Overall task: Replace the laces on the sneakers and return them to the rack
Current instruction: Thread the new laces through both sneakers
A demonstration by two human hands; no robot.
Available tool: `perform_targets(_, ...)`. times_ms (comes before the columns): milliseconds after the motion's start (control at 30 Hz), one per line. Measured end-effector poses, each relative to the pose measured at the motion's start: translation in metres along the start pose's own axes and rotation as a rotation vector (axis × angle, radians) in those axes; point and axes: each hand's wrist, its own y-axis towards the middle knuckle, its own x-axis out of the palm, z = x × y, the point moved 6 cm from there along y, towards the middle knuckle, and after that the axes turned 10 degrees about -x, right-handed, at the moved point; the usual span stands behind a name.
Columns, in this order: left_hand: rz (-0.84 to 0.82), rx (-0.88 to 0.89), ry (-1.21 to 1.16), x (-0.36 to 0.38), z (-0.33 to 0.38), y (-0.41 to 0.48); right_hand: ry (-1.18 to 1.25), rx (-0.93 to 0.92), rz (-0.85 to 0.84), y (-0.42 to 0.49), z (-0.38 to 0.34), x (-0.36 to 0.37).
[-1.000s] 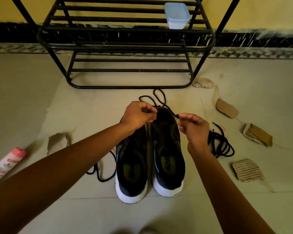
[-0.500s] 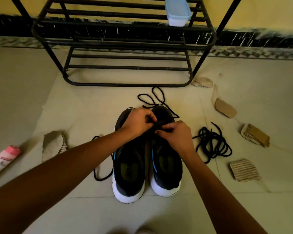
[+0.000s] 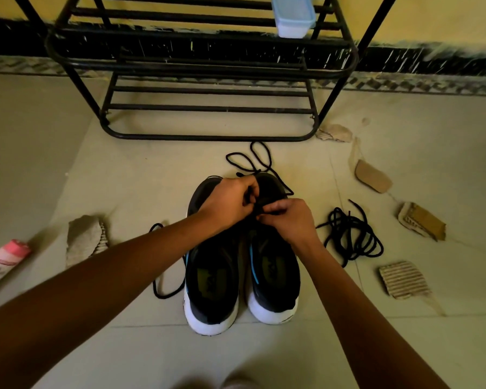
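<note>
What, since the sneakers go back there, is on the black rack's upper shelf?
A pale blue lidded plastic box sits on the black metal rack, right side; its contents are hidden.

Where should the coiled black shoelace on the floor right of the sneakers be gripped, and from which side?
Pinch the coiled black shoelace at its dense overlapping middle, coming from above: it lies flat on the floor, so one pinch there likely gathers most loops; a stray end would unravel it.
</note>
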Motion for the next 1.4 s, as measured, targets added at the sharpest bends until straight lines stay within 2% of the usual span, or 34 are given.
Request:
perform_targets(133, 0.002, -0.001, -0.067, 0.001, 0.001, -0.001, 0.042, 0.008, -0.001, 0.001, 0.001, 0.003)
perform_targets(300, 0.055, 0.028, 0.149, -0.008, 0.0, 0.001, 0.084, 0.028, 0.003, 0.001, 0.004, 0.004)
perform_targets(400, 0.02, 0.007, 0.189, -0.009, -0.009, 0.0, 0.083, 0.03, 0.009, 0.0, 0.005, 0.003)
perform_targets(600, -0.001, -0.126, -0.172, -0.007, -0.019, -0.002, 0.051, 0.0, -0.009, 0.0, 0.004, 0.006)
perform_targets(700, 0.02, -0.148, -0.25, -0.004, -0.019, -0.002, 0.049, 0.008, -0.017, 0.0, 0.007, 0.008)
perform_targets(1133, 0.029, 0.087, 0.126, -0.002, -0.003, -0.001, 0.094, 0.034, -0.005, 0.0, 0.009, 0.01)
perform_targets(1400, 0.037, 0.072, 0.095, -0.001, -0.006, -0.001, 0.131, 0.018, 0.008, -0.003, 0.007, 0.01)
